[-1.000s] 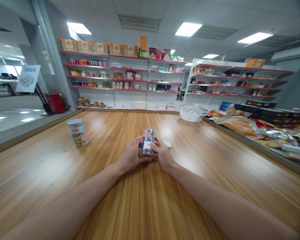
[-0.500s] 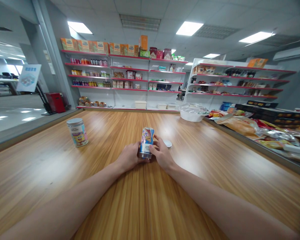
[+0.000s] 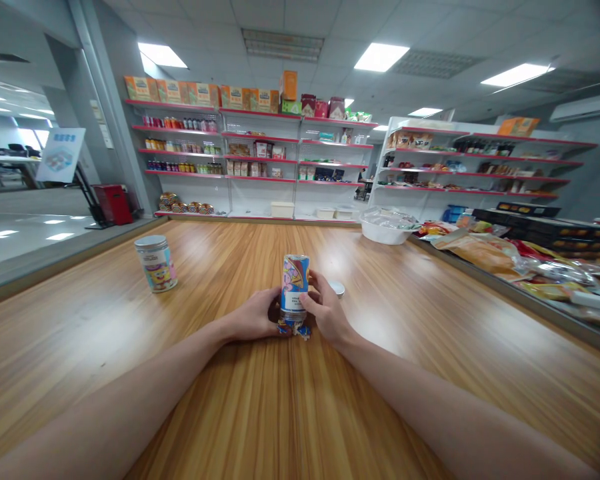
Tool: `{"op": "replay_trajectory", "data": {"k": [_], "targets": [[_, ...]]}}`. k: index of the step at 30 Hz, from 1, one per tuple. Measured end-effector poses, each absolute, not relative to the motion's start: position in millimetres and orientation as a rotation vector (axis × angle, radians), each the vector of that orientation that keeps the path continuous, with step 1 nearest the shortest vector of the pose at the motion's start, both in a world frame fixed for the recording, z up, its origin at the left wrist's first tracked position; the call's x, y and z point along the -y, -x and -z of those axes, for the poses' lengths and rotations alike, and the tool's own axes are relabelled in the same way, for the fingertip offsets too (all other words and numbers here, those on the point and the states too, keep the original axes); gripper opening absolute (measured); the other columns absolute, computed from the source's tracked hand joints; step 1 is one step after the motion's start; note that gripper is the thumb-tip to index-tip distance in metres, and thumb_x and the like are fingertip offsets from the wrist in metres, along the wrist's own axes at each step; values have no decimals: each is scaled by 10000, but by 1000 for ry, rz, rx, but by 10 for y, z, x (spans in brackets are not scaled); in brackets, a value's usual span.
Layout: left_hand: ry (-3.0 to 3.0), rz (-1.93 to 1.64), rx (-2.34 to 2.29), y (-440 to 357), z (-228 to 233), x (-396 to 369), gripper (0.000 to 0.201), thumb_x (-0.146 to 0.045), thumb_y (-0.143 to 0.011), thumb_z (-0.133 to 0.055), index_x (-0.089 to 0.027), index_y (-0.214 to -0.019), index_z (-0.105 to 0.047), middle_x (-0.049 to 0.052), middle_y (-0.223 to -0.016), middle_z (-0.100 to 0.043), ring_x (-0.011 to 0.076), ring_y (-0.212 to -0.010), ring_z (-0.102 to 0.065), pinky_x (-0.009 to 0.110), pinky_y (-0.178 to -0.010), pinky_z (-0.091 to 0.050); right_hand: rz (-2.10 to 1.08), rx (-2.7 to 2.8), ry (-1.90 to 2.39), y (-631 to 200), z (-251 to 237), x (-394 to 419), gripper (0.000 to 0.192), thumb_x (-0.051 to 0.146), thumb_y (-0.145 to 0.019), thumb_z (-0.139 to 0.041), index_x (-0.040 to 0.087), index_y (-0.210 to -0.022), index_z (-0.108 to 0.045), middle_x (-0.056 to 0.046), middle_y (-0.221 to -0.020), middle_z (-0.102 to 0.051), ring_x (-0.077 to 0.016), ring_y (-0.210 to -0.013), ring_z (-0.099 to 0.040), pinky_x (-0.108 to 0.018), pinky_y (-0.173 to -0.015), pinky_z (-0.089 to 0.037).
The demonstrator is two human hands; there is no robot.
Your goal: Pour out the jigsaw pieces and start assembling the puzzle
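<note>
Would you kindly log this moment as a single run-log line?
left hand: on jar base | right hand: holding jar upside down | small wrapped pieces: under jar mouth | loose lid: on table

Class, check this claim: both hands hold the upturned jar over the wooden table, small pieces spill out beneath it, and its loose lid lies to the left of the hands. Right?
Not quite. The head view shows the lid lying just right of the right hand, not left. The rest holds: left hand and right hand hold the jar, pieces beneath it on the table.
</note>
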State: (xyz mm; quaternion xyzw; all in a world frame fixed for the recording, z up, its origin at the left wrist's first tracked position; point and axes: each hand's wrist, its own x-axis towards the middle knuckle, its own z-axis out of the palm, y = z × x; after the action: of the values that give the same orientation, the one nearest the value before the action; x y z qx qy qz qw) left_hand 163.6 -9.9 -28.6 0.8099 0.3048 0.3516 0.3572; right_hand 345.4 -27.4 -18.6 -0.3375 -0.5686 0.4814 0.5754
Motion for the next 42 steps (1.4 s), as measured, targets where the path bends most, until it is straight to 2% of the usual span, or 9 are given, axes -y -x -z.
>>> {"op": "replay_trajectory", "data": {"k": [8, 16, 21, 24, 27, 33, 39, 42], "targets": [[-2098, -850, -761, -1582, 255, 96, 585, -156, -650, -657, -165, -1229, -573, 85, -1113, -683, 289, -1000, -645, 422, -895, -545, -1032, 1422, 728, -3487, 245, 245, 532, 313, -775, -701, 244, -1269, -517, -85, -1253, -570, -203, -910, -637, -380, -819, -536], [-1966, -837, -646, -1608, 205, 123, 672, -125, -575, -520, -164, -1245, -553, 79, -1178, -650, 288, -1078, -604, 445, -951, -516, -972, 1437, 703, -3473, 237, 273, 520, 335, -800, -690, 255, -1281, -507, -73, -1204, -600, -201, -916, -623, -379, -848, -526], [-1776, -833, -594, -1626, 196, 162, 719, -129, -535, -471, -180, -1247, -556, 87, -1146, -678, 283, -1001, -642, 390, -789, -567, -958, 1409, 700, -3467, 211, 295, 530, 353, -818, -673, 264, -1301, -474, -75, -1200, -598, -211, -938, -622, -386, -840, -533], [-1738, -848, -630, -1621, 194, 162, 727, -129, -511, -453, -184, -1225, -576, 78, -1116, -691, 277, -982, -649, 370, -762, -568, -978, 1361, 700, -3458, 191, 297, 533, 362, -807, -688, 263, -1283, -469, -74, -1197, -588, -216, -955, -630, -375, -828, -538], [-1773, -854, -679, -1611, 191, 153, 663, -134, -560, -484, -183, -1214, -582, 60, -1097, -696, 259, -969, -651, 383, -822, -559, -994, 1300, 695, -3444, 164, 296, 529, 368, -789, -706, 254, -1248, -469, -69, -1165, -586, -211, -938, -640, -356, -799, -542], [-1953, -906, -799, -1582, 178, 128, 332, -251, -759, -548, -143, -1057, -648, 77, -1033, -713, 253, -972, -655, 388, -901, -524, -965, 1192, 793, -3443, 129, 252, 592, 414, -790, -701, 221, -1281, -432, -53, -1016, -593, -198, -873, -635, -342, -766, -538], [-2092, -969, -989, -1593, 223, 78, 363, -311, -884, -496, -151, -1158, -673, 90, -1158, -708, 253, -1088, -638, 386, -962, -501, -871, 1101, 930, -3504, 191, 113, 593, 419, -781, -710, 208, -1268, -445, -66, -1021, -606, -210, -897, -642, -358, -792, -553], [-2205, -889, -948, -1611, 224, 85, 384, -319, -916, -491, -173, -1231, -656, 77, -1238, -680, 248, -1152, -613, 389, -1023, -467, -928, 1040, 941, -3537, 233, 47, 595, 432, -768, -722, 210, -1256, -463, -62, -995, -631, -220, -899, -656, -363, -781, -570]]}}
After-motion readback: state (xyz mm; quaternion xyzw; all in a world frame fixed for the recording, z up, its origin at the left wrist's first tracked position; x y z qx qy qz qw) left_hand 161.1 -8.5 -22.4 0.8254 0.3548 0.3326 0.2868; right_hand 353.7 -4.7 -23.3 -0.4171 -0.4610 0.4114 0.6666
